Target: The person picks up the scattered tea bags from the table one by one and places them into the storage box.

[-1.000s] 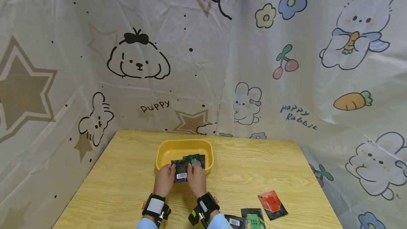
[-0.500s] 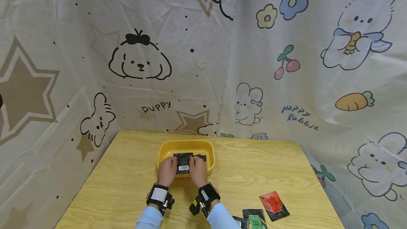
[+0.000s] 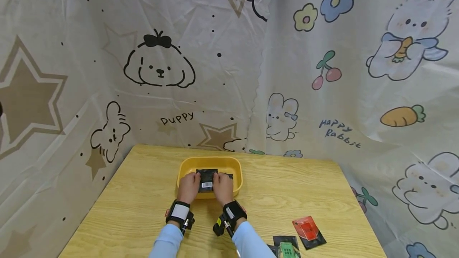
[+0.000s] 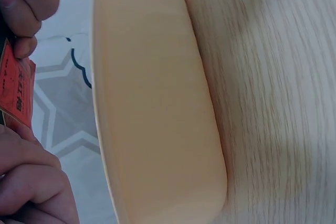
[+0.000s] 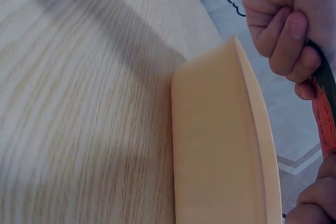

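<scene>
A small black packet (image 3: pixel 206 176) with a white barcode label faces me, held over the yellow tray (image 3: pixel 237 166). My left hand (image 3: pixel 188 187) pinches its left edge and my right hand (image 3: pixel 223 188) pinches its right edge. Its far side shows a red printed panel (image 4: pixel 18 85) in the left wrist view. Fingers of both hands curl in around it in the wrist views. Part of another dark packet (image 3: pixel 230 176) shows just beyond the right hand, in or above the tray. Much of the tray's inside is hidden by the hands and packet.
On the right of the wooden table (image 3: pixel 150 194) lie a red-and-black packet (image 3: pixel 308 231) and a black packet with a green panel (image 3: pixel 287 248). Another dark packet beside them is mostly hidden by the right sleeve (image 3: pixel 251 239). A printed curtain (image 3: pixel 215 90) stands behind the table.
Both hands have moved forward, bringing the barcoded packet from the tray's near edge to over the tray. Other dark packets with a green patch, earlier visible by the right hand, are now mostly hidden.
</scene>
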